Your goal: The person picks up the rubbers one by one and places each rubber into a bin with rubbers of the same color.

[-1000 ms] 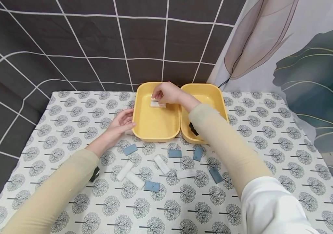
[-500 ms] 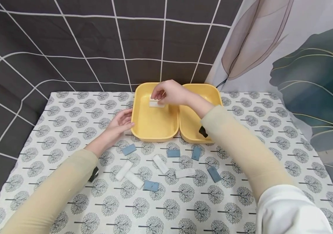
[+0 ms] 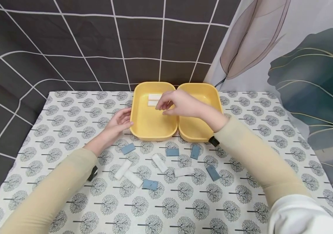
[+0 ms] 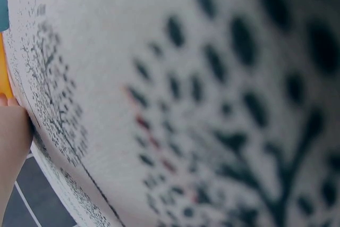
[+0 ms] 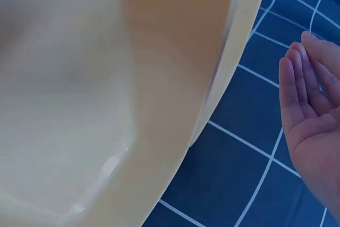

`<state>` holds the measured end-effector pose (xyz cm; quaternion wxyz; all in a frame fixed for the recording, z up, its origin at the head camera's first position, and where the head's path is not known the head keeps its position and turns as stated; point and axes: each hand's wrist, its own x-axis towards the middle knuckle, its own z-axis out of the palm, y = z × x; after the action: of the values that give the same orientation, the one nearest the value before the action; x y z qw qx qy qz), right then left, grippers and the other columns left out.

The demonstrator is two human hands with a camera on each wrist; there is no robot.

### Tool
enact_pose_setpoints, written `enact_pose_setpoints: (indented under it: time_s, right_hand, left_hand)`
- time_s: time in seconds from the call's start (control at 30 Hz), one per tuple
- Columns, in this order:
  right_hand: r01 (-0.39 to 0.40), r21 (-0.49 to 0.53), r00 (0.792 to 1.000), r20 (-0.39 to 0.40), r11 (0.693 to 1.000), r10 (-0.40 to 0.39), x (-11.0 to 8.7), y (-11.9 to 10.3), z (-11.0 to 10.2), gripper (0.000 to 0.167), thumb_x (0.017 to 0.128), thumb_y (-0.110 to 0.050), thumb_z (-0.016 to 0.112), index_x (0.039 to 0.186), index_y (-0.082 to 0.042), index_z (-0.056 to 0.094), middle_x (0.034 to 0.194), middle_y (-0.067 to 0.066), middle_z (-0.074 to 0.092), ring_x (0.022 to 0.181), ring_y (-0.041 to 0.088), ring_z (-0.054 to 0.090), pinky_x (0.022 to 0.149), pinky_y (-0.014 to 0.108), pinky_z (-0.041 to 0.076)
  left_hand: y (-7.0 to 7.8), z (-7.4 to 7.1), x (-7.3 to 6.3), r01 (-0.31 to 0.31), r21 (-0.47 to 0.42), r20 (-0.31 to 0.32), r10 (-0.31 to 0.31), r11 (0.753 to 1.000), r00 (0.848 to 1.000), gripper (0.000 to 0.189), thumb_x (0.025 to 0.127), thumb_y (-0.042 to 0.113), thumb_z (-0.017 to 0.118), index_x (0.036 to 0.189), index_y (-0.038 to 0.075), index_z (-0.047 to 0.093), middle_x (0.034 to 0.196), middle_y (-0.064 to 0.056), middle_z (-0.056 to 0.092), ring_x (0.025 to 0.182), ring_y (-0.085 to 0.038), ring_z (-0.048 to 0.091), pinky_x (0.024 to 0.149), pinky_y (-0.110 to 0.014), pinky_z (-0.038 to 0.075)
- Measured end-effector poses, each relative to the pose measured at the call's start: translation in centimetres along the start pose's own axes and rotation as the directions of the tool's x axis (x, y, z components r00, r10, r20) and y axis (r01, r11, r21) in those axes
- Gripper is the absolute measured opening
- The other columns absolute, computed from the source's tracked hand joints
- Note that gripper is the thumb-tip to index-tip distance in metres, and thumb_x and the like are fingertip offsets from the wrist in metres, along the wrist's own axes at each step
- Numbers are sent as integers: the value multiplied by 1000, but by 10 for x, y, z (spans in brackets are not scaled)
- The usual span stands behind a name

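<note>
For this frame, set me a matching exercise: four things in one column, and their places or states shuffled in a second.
Things:
1. left hand
2. right hand
3. two white blocks
4. right yellow tray

Places or states:
A. lying side by side at the far end of the left yellow tray
B. holds no blocks that show
C. rests against the left yellow tray's outer left wall
D. over the two trays' shared edge, holding nothing

Pairs: 1-C, 2-D, 3-A, 4-B

Both hands [image 3: 181,104] relaxed, empty
</note>
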<state>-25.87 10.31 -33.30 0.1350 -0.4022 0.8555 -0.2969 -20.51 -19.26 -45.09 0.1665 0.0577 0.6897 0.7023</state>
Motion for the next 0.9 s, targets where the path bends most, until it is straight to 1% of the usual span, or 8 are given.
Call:
enact_pose_setpoints:
  time_s: [0.1,0.23,0.4,0.47,0.5,0.73,0.83,0.9]
  right_hand:
    - [5,8,1000,13,1000,-5,-10,-2,2,22,92,1,76,114,-1,79,109,11,77,100,22,72,97,36,64]
    - [11,13,1000,19,1000,-11,-23,-5,3,22,92,3,74,113,-1,78,110,10,77,100,22,72,97,36,64]
    - [38,9,999,9,999,-38,-40,-9,8,21,91,4,74,111,-2,79,108,8,77,98,20,72,95,35,64]
    - [46,9,999,8,999,-46,-46,-9,11,20,91,3,75,110,-3,80,107,6,78,96,18,72,93,33,64]
    - [50,11,999,10,999,-50,-49,-9,14,20,91,3,75,109,-4,80,107,5,78,96,18,72,93,33,64]
    - [83,30,995,44,996,-85,-67,-10,31,20,89,1,79,107,-7,80,105,1,77,95,12,71,89,26,64]
    - [88,58,994,67,994,-92,-73,-9,37,20,89,1,79,108,-6,80,105,4,78,95,13,71,89,25,64]
    - [90,81,992,78,993,-96,-77,-8,41,21,89,2,79,109,-5,80,106,6,78,96,14,72,89,24,64]
  left_hand:
    - [0,0,0,3,1,-3,-3,1000,1000,71,100,-3,54,164,-3,23,171,-21,30,147,-19,43,135,-35,29]
    - [0,0,0,6,6,-9,-6,1000,1000,71,100,-3,54,164,-2,23,171,-21,30,145,-18,43,135,-36,29]
    - [0,0,0,6,2,-6,-6,1000,1000,71,100,-3,54,164,-3,23,171,-22,30,148,-22,41,136,-37,28]
    - [0,0,0,7,-1,-3,-7,1000,1000,71,100,-4,53,164,-3,23,171,-22,30,149,-24,40,136,-36,28]
    - [0,0,0,7,0,-4,-7,1000,1000,71,100,-4,54,164,-3,23,171,-22,30,149,-23,41,135,-36,29]
    - [2,0,-1,17,-6,-9,-18,1000,1000,72,99,-4,55,164,-3,23,171,-22,29,140,-12,46,134,-35,30]
    - [2,1,-1,11,0,-9,-11,1000,1000,72,99,-3,55,164,-4,23,171,-22,29,140,-12,46,135,-35,30]
    - [1,1,-1,10,0,-8,-10,1000,1000,72,99,-4,55,164,-3,23,171,-22,29,143,-15,45,135,-35,30]
